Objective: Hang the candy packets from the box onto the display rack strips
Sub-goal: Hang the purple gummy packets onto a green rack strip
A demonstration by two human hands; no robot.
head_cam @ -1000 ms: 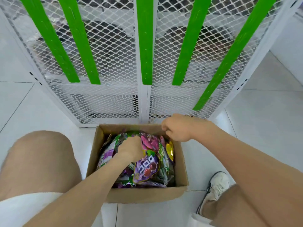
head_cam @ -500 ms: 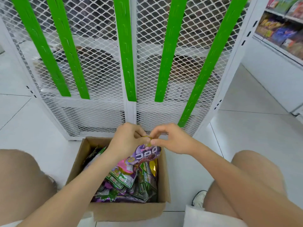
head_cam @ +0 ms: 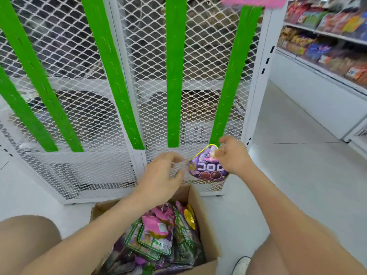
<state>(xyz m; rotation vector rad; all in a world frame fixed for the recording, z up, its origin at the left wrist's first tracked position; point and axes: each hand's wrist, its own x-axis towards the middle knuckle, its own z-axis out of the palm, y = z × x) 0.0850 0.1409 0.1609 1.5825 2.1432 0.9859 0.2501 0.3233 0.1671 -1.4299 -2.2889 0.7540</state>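
Observation:
My right hand pinches the top of a purple candy packet, holding it just below the lower end of the rightmost green strip. Beside the packet, my left hand hovers with loosely curled fingers and holds nothing. Below my arms, a cardboard box on the floor holds several more purple, green and pink packets. Several green strips, such as the middle one, hang on the white mesh rack and carry no packets.
A store shelf stocked with snack bags runs along the right. The floor is white tile. My bare knees flank the box, and a white shoe shows at the lower right. A pink sign tops the rack.
The purple packet came out of the box and rose to the foot of the rightmost strip in my right hand. My left hand let go of it. The view tilted up and right.

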